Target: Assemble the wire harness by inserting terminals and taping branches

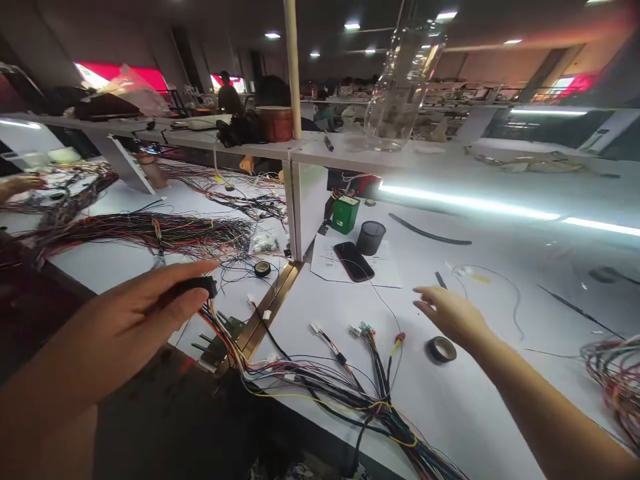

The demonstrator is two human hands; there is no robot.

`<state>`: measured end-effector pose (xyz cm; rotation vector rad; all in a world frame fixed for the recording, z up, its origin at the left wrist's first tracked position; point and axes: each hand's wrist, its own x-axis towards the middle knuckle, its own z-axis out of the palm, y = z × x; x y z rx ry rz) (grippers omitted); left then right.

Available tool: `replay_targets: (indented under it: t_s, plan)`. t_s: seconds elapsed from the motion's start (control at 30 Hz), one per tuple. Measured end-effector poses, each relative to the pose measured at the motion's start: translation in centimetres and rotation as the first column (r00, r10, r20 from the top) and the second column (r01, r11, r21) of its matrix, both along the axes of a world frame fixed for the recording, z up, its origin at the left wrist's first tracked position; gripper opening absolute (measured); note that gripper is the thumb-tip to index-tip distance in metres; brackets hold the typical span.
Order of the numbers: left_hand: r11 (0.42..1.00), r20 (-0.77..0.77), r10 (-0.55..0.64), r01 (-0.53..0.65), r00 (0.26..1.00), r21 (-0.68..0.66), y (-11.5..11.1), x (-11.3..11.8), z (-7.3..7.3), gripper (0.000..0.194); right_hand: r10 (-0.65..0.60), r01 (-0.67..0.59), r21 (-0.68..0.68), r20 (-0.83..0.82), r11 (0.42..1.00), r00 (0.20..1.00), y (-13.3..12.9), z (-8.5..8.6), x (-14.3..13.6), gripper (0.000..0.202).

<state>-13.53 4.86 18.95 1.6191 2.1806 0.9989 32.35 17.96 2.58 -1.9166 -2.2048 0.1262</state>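
My left hand grips a black connector between thumb and fingers at the left. Coloured wires run from that connector down to a wire harness along the table's front edge. White connectors on short branches lie on the white tabletop. Above the table, right of the harness, my right hand is held with its fingers apart and nothing between them. A roll of black tape lies just below it, and a short dark strip lies beside its fingers.
A phone lies on paper near a mesh cup and a green box. Wire bundles cover the left table; another coil sits far right. A metal fixture is at the table edge. A shelf crosses behind.
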Motion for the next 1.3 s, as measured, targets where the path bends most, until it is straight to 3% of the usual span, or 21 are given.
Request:
replay_targets:
  t_s: [0.07,0.13,0.23,0.37,0.43,0.5,0.57,0.63,0.73,0.83,0.9,0.93,1.0,1.07,1.17,1.3]
  plan:
    - [0.984,-0.117,-0.06,0.039,0.991,-0.174,-0.1,-1.9,0.0,0.053,0.139,-0.139,0.032,0.007,0.99,0.99,3.5,0.0,-4.6,0.025]
    - [0.948,-0.138,-0.101,0.053,0.985,-0.314,-0.5,-3.5,-0.2,0.05,0.227,-0.228,0.063,0.024,0.972,0.974,6.9,-0.3,-9.4,0.024]
    - [0.895,0.026,-0.07,0.074,0.997,-0.439,-2.0,-5.2,-1.0,0.047,0.309,-0.313,0.117,0.058,0.942,0.949,10.5,-1.2,-15.0,0.02]
    - [0.91,0.335,0.095,0.054,0.937,-0.41,-4.8,-6.2,-3.1,0.043,0.378,-0.388,0.155,0.088,0.909,0.922,12.5,-2.0,-18.1,0.017]
    - [0.922,0.48,0.229,-0.031,0.847,-0.385,-5.9,-6.1,-4.2,0.042,0.404,-0.412,0.148,0.08,0.899,0.911,12.8,-2.1,-18.4,0.019]
    - [0.921,0.632,0.33,-0.092,0.701,-0.378,-6.6,-5.7,-5.2,0.04,0.435,-0.438,0.13,0.053,0.889,0.899,12.9,-2.3,-18.7,0.025]
    - [0.944,0.787,0.323,-0.113,0.525,-0.311,-6.9,-4.9,-6.2,0.04,0.473,-0.471,0.099,0.007,0.876,0.881,12.5,-2.1,-19.5,0.026]
    - [0.97,0.899,0.24,-0.13,0.366,-0.206,-6.7,-4.1,-7.2,0.041,0.501,-0.498,0.062,-0.057,0.865,0.864,11.1,-1.3,-21.0,0.024]
    - [0.984,0.96,0.128,-0.149,0.25,-0.093,-6.1,-2.6,-8.7,0.043,0.552,-0.565,0.029,-0.265,0.824,0.791,6.2,1.9,-23.3,0.016]
    - [0.984,0.979,0.071,-0.175,0.193,-0.037,-5.7,-0.7,-9.5,0.041,0.672,-0.644,0.246,-0.464,0.724,0.578,-0.9,6.4,-25.1,0.016]
    - [0.981,0.983,0.037,-0.196,0.181,-0.001,-5.7,0.6,-9.8,0.04,0.765,-0.688,0.375,-0.481,0.621,0.428,-5.1,8.8,-26.2,0.015]
    - [0.979,0.985,0.02,-0.203,0.174,0.016,-5.6,1.1,-9.8,0.04,0.777,-0.684,0.404,-0.482,0.607,0.405,-6.7,9.6,-26.8,0.015]
    - [0.977,0.989,-0.004,-0.211,0.146,0.035,-5.6,2.2,-9.9,0.039,0.781,-0.679,0.415,-0.475,0.605,0.406,-8.9,10.4,-27.7,0.016]
    - [0.977,0.995,-0.008,-0.213,0.097,0.029,-5.6,3.0,-9.9,0.039,0.756,-0.664,0.382,-0.459,0.643,0.467,-9.9,10.2,-28.3,0.019]
    - [0.979,0.999,-0.02,-0.202,0.037,0.027,-5.7,4.1,-9.6,0.038,0.719,-0.634,0.346,-0.41,0.691,0.561,-10.4,9.3,-28.5,0.02]
    - [0.984,0.998,-0.062,-0.166,0.016,0.064,-5.8,5.1,-9.3,0.039,0.716,-0.615,0.368,-0.35,0.698,0.604,-10.6,8.5,-28.3,0.02]
